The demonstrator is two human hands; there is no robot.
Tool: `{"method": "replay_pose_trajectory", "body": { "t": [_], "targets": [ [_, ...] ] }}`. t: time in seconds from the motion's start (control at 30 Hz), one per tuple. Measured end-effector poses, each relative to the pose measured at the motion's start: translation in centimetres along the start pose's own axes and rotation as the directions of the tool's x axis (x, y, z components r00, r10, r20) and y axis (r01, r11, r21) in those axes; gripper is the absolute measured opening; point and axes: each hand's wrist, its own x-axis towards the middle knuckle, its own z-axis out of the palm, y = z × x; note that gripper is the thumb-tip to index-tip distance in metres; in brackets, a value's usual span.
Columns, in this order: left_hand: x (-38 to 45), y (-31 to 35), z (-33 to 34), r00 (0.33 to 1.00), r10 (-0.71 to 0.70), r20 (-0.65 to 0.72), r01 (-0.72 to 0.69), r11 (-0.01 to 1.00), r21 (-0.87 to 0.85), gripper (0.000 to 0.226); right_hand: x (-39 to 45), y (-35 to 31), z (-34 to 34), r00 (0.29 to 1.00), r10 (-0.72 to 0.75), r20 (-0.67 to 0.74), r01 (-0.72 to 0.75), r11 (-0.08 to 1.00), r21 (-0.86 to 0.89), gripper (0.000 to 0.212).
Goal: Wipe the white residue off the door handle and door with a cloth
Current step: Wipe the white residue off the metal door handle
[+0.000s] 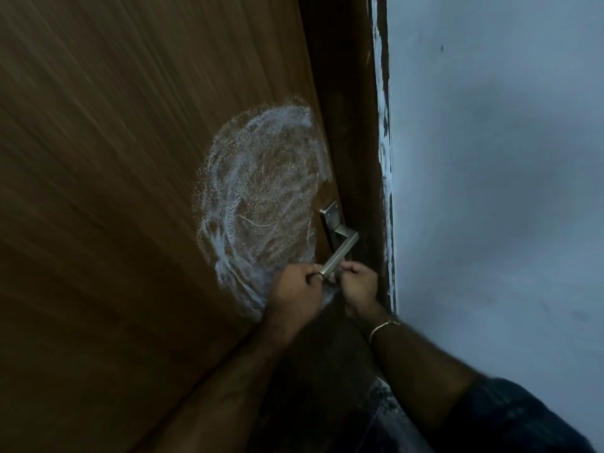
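A brown wood-grain door (114,191) fills the left side of the view, seen from a steep angle. On its surface, a large round patch of swirled white residue (258,197) spreads just beside the latch edge. A metal lever handle (340,251) on a narrow plate is mounted on the door beside the patch. A dark door frame (346,125) runs alongside.

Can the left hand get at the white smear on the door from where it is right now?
Probably yes. The left hand sits at the handle's free end, right against the lower edge of the white smear. Nothing lies between them; the door face there is bare.
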Motion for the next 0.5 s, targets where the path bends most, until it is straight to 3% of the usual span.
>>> {"method": "replay_pose_trajectory", "body": {
  "t": [0.23,0.4,0.5],
  "targets": [
    [-1.4,0.8,-0.3,0.998,-0.052,-0.023,0.051,0.998,-0.043,0.023,-5.7,0.3,0.8,0.975,0.086,0.203,-0.113,0.986,0.124,0.015],
    [-2.9,0.1,-1.9,0.995,-0.057,-0.081,0.052,0.997,-0.057,0.028,-6.7,-0.7,3.4,0.959,0.156,0.239,-0.256,0.837,0.484,0.019],
    [-3.2,0.1,-2.3,0.991,-0.053,-0.124,0.048,0.998,-0.04,0.023,-6.3,-0.5,3.8,0.977,0.144,0.158,-0.203,0.86,0.468,0.021]
  ]
}}
